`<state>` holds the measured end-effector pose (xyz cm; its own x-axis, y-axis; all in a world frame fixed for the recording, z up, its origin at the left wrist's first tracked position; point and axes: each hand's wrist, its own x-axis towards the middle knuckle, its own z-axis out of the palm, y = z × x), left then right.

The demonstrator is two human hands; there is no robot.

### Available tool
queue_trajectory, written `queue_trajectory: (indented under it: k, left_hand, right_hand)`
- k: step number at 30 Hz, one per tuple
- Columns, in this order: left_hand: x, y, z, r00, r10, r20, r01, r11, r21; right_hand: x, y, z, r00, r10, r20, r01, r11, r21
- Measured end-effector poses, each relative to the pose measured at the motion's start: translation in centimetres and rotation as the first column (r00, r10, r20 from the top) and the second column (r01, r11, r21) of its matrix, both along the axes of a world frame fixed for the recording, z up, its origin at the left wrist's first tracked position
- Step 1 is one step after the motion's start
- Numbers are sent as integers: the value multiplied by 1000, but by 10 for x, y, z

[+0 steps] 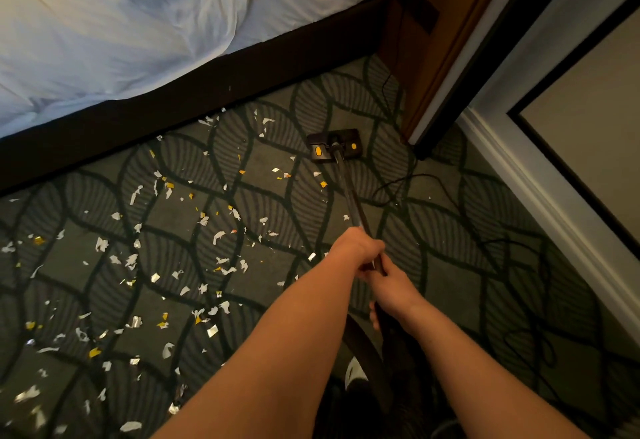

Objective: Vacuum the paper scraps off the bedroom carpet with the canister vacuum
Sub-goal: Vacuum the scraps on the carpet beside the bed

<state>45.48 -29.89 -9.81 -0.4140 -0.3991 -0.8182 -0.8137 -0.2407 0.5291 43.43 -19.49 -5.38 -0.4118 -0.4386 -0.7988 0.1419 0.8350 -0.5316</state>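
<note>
Left hand (357,248) and, behind it, right hand (393,291) clasp the wand (348,192), which runs forward to the head (334,145); the scraps (101,243) lie mostly left of the grip.

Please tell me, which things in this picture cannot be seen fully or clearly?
All in the head view:
1. The canister is not visible; the hose disappears behind the forearms.
2. The wand grip is covered by the left hand and right hand.
3. The power cord leaves at the top edge, so its far end is cut off.
4. The carpet under the floor head is covered by it.
5. The white object between the forearms is mostly covered and cannot be identified.
</note>
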Motion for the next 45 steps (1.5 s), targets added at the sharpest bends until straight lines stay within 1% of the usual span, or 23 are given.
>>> queue_trajectory:
  k: [2, 5, 11, 16, 23, 28, 30, 32, 35, 40, 45]
  left_hand:
    - [1, 3, 0, 1000, -3, 22, 3, 1000, -11]
    - [5, 9, 0, 999, 14, 47, -14, 1000, -6]
    - [16, 38, 10, 995, -20, 98, 25, 998, -52]
    - [33, 65, 24, 997, 3, 83, -2, 1000, -18]
    - [50, 106, 36, 998, 26, 57, -27, 999, 19]
    - [56, 135, 33, 998, 38, 39, -38, 999, -12]
    - [58, 145, 32, 999, 26, 43, -25, 999, -38]
    - [60, 154, 33, 998, 31, 46, -30, 999, -27]
    - [64, 165, 40, 997, 54, 51, -55, 998, 14]
    - [72, 178, 54, 997, 36, 70, -38, 999, 31]
    - [83, 192, 68, 997, 13, 81, -18, 998, 53]
  right_hand:
    - [0, 4, 6, 998, -36, 55, 37, 999, -21]
    - [5, 11, 8, 990, -92, 106, 92, 996, -1]
    - [15, 42, 19, 981, -112, 156, 109, 994, 24]
    - [28, 66, 30, 985, -84, 151, 77, 996, 48]
    - [39, 105, 39, 988, -28, 151, 22, 999, 39]
    - [42, 131, 42, 990, -29, 140, 20, 998, 65]
    - [44, 140, 38, 994, -9, 112, 3, 999, 53]
    - [47, 149, 36, 996, 22, 89, -27, 998, 55]
    - [50, 161, 38, 992, -6, 127, -4, 997, 76]
    - [58, 176, 50, 991, 16, 132, -25, 997, 69]
    - [71, 188, 52, 989, 2, 146, -15, 996, 91]
